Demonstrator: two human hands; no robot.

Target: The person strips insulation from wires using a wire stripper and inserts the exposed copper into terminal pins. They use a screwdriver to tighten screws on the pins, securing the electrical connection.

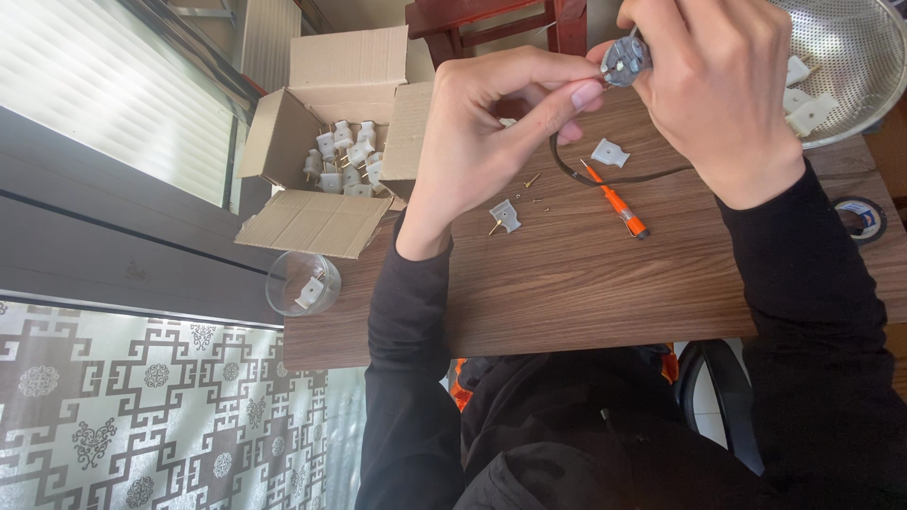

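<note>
Both hands are working together above the far edge of the wooden bench (586, 283). The left hand (491, 123) is pinching a small grey plug (625, 60) between thumb and forefinger, and the right hand (718, 85) is gripping the same plug from the other side, its fingers curling over the top. A dark cord (605, 179) is hanging from the plug and lying in a loop on the bench just below the hands.

Beside the cord an orange screwdriver (614, 201) is lying at a slant near the middle of the bench. A white plug half (609, 151) is resting just beyond it, and another white plug part (504, 216) with brass pins is lying nearer the left edge, with a few small screws (537, 196) scattered between them.

An open cardboard box (321, 123) holding many white plugs is sitting at the far left corner. A clear glass jar (302, 283) with one white piece inside is standing off the left edge. A metal colander (850, 57) with white parts is occupying the far right corner, and a roll of black tape (862, 217) is lying at the right edge.
</note>
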